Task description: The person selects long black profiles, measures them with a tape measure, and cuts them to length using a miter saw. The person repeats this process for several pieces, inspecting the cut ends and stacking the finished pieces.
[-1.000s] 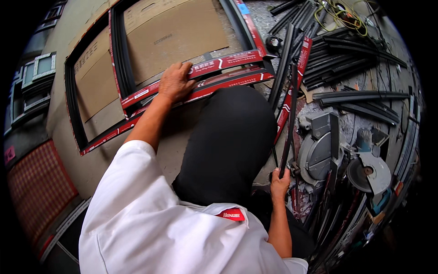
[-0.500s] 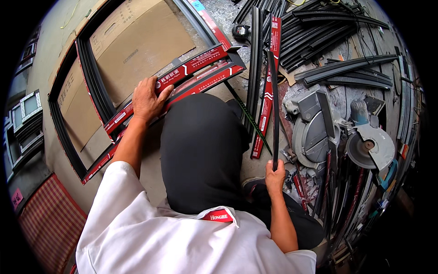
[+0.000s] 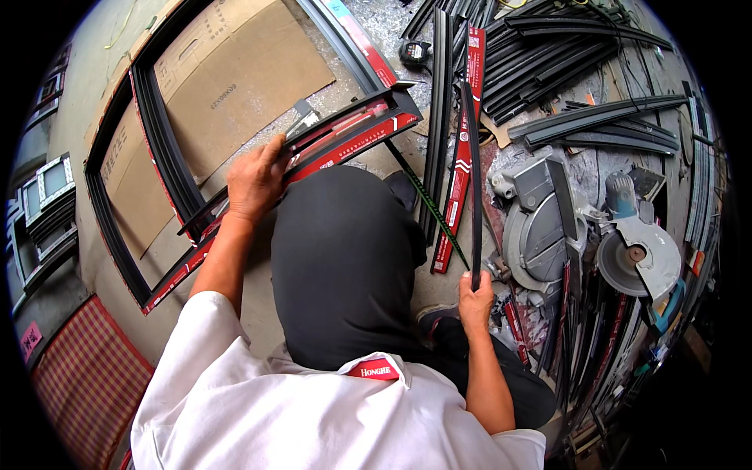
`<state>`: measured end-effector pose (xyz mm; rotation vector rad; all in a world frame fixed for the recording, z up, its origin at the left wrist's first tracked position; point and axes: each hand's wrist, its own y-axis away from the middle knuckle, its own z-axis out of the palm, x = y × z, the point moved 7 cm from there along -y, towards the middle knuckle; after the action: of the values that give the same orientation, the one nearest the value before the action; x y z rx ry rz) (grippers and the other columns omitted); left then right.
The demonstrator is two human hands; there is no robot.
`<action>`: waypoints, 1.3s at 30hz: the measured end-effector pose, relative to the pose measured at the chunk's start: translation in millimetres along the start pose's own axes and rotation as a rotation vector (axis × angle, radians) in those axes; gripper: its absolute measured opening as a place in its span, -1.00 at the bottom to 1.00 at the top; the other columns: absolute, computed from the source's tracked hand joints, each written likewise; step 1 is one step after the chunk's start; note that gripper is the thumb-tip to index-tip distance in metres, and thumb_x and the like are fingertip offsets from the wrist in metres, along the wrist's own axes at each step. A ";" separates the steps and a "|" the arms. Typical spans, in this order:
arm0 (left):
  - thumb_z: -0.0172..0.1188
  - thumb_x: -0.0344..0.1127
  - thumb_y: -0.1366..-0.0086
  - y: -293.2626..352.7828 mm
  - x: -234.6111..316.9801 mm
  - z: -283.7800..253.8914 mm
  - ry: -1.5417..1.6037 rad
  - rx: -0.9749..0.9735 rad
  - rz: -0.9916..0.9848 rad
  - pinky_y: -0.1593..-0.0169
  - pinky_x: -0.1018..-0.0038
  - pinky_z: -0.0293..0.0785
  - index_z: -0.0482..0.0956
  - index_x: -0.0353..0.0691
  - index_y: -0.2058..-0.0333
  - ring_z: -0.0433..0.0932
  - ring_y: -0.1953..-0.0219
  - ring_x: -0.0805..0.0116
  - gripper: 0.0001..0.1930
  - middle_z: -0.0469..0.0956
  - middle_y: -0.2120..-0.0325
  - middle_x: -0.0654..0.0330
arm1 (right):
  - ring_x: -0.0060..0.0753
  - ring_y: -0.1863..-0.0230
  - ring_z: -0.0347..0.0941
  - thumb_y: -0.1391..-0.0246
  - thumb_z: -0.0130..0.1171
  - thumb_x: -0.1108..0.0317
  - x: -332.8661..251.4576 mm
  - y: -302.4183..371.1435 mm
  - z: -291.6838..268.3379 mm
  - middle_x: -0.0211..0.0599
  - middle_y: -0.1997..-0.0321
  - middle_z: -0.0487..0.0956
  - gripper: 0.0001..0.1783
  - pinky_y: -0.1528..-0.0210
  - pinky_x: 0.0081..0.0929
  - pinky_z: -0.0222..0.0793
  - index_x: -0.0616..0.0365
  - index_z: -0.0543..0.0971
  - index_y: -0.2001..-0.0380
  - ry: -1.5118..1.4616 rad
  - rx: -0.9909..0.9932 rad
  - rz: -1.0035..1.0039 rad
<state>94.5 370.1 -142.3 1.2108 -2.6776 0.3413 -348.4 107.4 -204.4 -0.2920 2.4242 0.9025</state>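
My left hand (image 3: pixel 257 182) is closed around a black strip (image 3: pixel 337 115), which stands tilted on edge along the near rail of a large black frame (image 3: pixel 163 149). Red film covers parts of that frame, and the rail's red side shows below the strip. My right hand (image 3: pixel 475 301) grips the lower end of a long, thin black strip (image 3: pixel 477 196) pointing away from me. A thin green-and-black rod (image 3: pixel 427 198) slants from the frame's corner toward my right hand. Just left of the right-hand strip lies a red-filmed profile (image 3: pixel 456 188).
Cardboard (image 3: pixel 235 86) lies under the frame. A tape measure (image 3: pixel 414 53) sits beyond my knee. At the right stands a cutting saw with a round blade (image 3: pixel 619 258), with piles of black profiles (image 3: pixel 540 78) behind it. A red checked cloth surface (image 3: pixel 90 376) is at the near left.
The strip in my left hand has tipped up, so its red face no longer shows. My left hand has turned with it. The right hand and its strip have barely moved.
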 end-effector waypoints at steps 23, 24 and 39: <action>0.26 -0.19 -0.41 16.4 17.4 3.5 0.054 -0.109 -0.008 -0.01 0.18 0.46 0.57 -0.05 -0.24 0.48 0.09 0.05 -0.56 0.50 0.15 0.09 | -0.37 0.47 0.39 -0.32 0.26 0.21 9.6 -2.6 4.9 -0.25 0.52 0.47 -0.72 0.34 -0.26 0.38 0.21 0.49 0.26 0.018 -0.009 -0.028; 0.26 -0.19 -0.41 17.4 19.0 5.3 0.089 -0.089 -0.005 -0.04 0.17 0.46 0.57 -0.05 -0.24 0.47 0.07 0.03 -0.56 0.50 0.12 0.07 | -0.37 0.47 0.39 -0.32 0.26 0.21 7.2 -1.5 4.4 -0.25 0.52 0.46 -0.72 0.34 -0.26 0.38 0.21 0.49 0.26 0.020 -0.005 -0.039; 0.19 -0.10 -0.49 -4.3 -16.0 16.0 0.339 -0.196 -0.184 0.00 0.16 0.58 0.54 -0.03 -0.25 0.64 0.05 -0.05 -0.58 0.63 0.06 0.00 | -0.33 0.36 0.42 -0.34 0.24 0.21 15.9 -2.5 8.8 -0.18 0.40 0.54 -0.69 0.23 -0.28 0.43 0.29 0.52 0.18 0.072 0.002 -0.150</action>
<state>107.0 374.3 -161.1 1.2052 -2.2369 0.2266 -357.2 111.0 -220.1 -0.5069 2.4301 0.8366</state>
